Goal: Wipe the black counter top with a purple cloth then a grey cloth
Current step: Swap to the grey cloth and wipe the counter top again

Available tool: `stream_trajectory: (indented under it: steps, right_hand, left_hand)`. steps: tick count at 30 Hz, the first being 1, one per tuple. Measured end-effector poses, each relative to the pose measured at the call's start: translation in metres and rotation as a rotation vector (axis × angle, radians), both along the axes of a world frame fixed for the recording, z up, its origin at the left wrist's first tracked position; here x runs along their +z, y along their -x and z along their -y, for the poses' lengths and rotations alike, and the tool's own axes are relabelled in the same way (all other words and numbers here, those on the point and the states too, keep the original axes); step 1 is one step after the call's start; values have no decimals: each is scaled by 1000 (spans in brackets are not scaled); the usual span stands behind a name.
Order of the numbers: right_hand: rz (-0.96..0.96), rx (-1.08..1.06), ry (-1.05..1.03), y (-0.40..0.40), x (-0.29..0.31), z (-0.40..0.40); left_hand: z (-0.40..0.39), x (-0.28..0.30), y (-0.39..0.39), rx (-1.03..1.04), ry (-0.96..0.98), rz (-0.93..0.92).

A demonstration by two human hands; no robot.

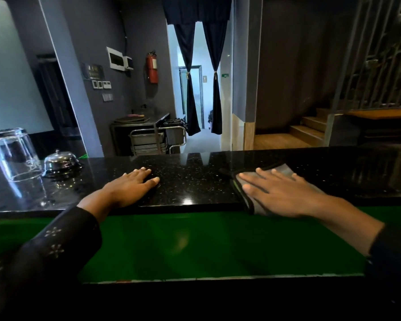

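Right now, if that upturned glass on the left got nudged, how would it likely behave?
The glass stands upside down on its wide rim, so it would probably slide rather than tip. The polished black counter top looks slick, which should make sliding easy. It is clear glass and likely fragile; it could knock the bell beside it.

left sleeve [56,242]: black, long, reaching to the wrist, scattered with small pale flower-like motifs
right sleeve [391,258]: dark, plain as far as shows, ending short of the wrist
left hand [132,185]: bare
right hand [280,192]: bare
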State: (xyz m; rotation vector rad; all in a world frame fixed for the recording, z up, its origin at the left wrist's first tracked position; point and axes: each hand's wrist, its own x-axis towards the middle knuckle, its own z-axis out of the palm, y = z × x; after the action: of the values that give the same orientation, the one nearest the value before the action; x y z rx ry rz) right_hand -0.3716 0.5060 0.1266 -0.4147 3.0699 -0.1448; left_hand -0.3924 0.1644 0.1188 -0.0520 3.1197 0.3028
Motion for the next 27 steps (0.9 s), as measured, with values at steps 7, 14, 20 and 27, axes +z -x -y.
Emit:
stream_trajectory:
  steps: [7,14,20,27]
  right_hand:
    - [30,-113,-8,41,2,103]
    - [59,67,231,23,7,168]
    - [-307,-114,653,27,8,96]
    - [-265,-226,378,21,-6,80]
  left_hand:
    - [1,-1,3,-15,-24,-17]
    - [-9,13,-22,-15,-258,-585]
    - [-101,20,-17,-322,-145,-463]
    - [-130,8,16,-233,-77,-28]
